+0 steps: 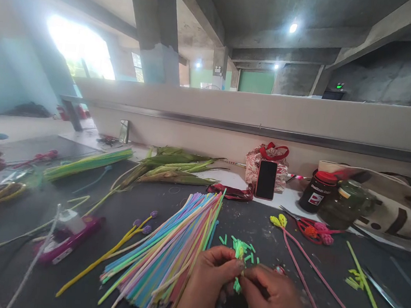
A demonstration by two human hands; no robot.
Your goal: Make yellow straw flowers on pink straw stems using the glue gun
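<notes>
My left hand [210,278] pinches a small bundle of green and yellow pipe cleaner pieces [240,249] between thumb and fingers. Close against it, my right hand [272,291] has its fingers closed at the lower part of the same bundle, where a thin stem runs down. The fingers partly hide where they grip. Short cut green pipe cleaner pieces [250,248] lie on the dark table just beyond my hands. To the left is a large heap of long pastel pipe cleaners [178,248]. On the right lie pink stems with yellow tips [300,265].
A yellow stem with purple balls [116,247] and a purple tool [68,240] lie left. Corn ears in husks [171,167], a phone [266,179] against a patterned bag [252,158], a black bottle [314,196] and red-handled scissors [305,227] stand or lie farther back. Tweezers [391,298] lie right.
</notes>
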